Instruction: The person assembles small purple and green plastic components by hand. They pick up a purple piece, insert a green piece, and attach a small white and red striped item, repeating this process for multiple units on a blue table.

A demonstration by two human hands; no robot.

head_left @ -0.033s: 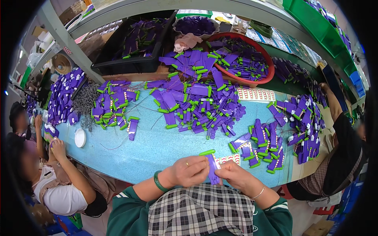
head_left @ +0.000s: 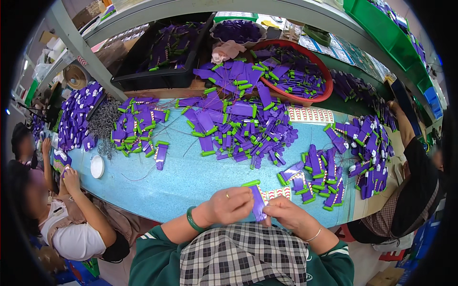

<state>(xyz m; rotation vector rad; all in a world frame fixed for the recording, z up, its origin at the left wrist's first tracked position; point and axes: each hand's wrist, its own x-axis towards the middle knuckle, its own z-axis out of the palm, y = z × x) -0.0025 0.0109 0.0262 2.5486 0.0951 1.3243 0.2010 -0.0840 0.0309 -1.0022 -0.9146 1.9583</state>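
Observation:
Close to my apron, my right hand [head_left: 289,212] pinches a flat purple plastic piece [head_left: 258,202] between thumb and fingers. A bright green bar [head_left: 250,183] crosses its far end. My left hand [head_left: 230,205] is closed, with its fingertips pressed together against or just beside the piece's left edge. Whatever sits between those fingertips is hidden. Just beyond my right hand lies a white sticker strip [head_left: 277,192] with red curved marks. To the right of it is a heap of purple pieces with green ends [head_left: 320,174], several bearing striped stickers.
A large purple-and-green heap [head_left: 248,136] covers the middle of the blue table [head_left: 200,176]. Behind it stand a red basin [head_left: 327,78] and a black tray [head_left: 148,81]. A small white lid [head_left: 97,167] lies at left. Other people sit at both sides; a shelf beam [head_left: 229,14] crosses above.
The purple piece has tilted slightly in my right hand, and its near end catches more light. Both hands stay almost in place.

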